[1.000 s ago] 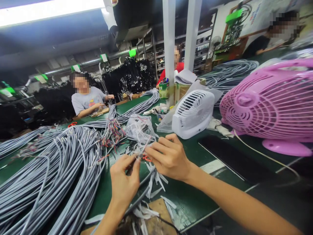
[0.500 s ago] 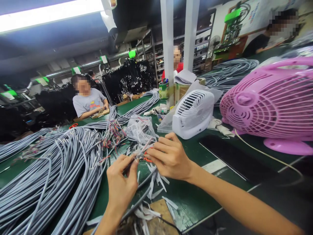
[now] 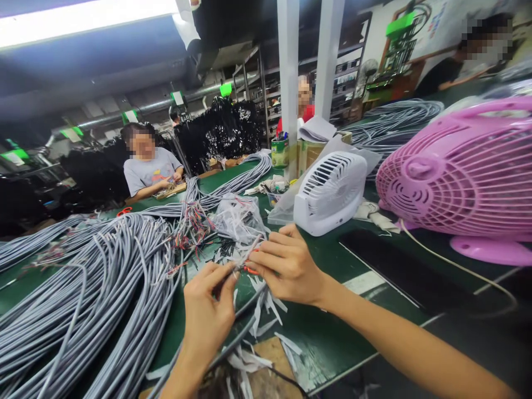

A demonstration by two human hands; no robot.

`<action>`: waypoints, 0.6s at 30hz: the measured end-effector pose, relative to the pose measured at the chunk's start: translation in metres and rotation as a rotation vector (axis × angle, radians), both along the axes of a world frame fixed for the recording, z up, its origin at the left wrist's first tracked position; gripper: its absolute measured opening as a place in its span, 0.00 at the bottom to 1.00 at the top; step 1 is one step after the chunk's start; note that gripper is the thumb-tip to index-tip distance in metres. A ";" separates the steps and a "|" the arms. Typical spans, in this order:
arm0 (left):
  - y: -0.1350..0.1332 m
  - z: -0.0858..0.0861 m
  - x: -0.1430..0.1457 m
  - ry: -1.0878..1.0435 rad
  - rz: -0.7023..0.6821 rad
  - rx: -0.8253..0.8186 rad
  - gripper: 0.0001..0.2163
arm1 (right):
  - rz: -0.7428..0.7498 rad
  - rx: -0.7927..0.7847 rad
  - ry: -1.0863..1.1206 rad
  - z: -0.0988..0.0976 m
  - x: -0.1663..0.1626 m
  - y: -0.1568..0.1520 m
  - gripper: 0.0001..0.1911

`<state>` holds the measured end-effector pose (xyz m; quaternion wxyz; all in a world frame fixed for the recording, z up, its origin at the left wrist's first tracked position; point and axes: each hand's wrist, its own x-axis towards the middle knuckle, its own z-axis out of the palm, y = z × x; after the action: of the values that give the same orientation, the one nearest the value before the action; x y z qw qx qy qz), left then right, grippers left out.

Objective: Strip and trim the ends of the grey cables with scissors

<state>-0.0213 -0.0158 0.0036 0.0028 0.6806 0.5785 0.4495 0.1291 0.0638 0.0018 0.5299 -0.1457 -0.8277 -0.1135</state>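
Above the green table, my left hand (image 3: 210,302) pinches the stripped end of a grey cable between thumb and index finger. Thin pale wires (image 3: 254,244) stick out from that pinch, up and to the right. My right hand (image 3: 286,263) is closed, its fingertips pressed together at the same wires, close to the left fingertips. Something orange, like a handle (image 3: 251,270), shows beside the right fingers; whether it is held or lies behind them is unclear. A thicker grey cable (image 3: 245,306) passes beneath both hands.
Bundled grey cables (image 3: 124,266) cover the left side, with coloured wire ends (image 3: 192,224). A plastic bag (image 3: 241,216) and white strips (image 3: 261,316) lie near my hands. To the right stand a white fan (image 3: 330,194) and a pink fan (image 3: 453,172). A co-worker (image 3: 152,166) sits opposite.
My left fingertips have shifted slightly to the right along the wires, nearer the right fingers. My right hand stays almost still. The co-worker opposite has moved their hands a little.
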 end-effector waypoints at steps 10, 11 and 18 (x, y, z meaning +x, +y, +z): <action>0.001 0.009 -0.012 -0.129 -0.176 -0.229 0.10 | 0.475 -0.526 0.054 -0.007 -0.006 0.012 0.17; 0.001 0.009 -0.012 -0.144 -0.190 -0.236 0.10 | 0.536 -0.592 0.045 -0.008 -0.008 0.014 0.18; 0.007 0.005 -0.009 -0.174 -0.101 -0.197 0.09 | 0.524 -0.625 0.096 -0.012 -0.013 0.001 0.21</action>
<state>-0.0300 -0.0088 0.0085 0.1425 0.6639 0.5823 0.4471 0.1157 0.0646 -0.0101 0.5091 -0.0891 -0.8058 0.2893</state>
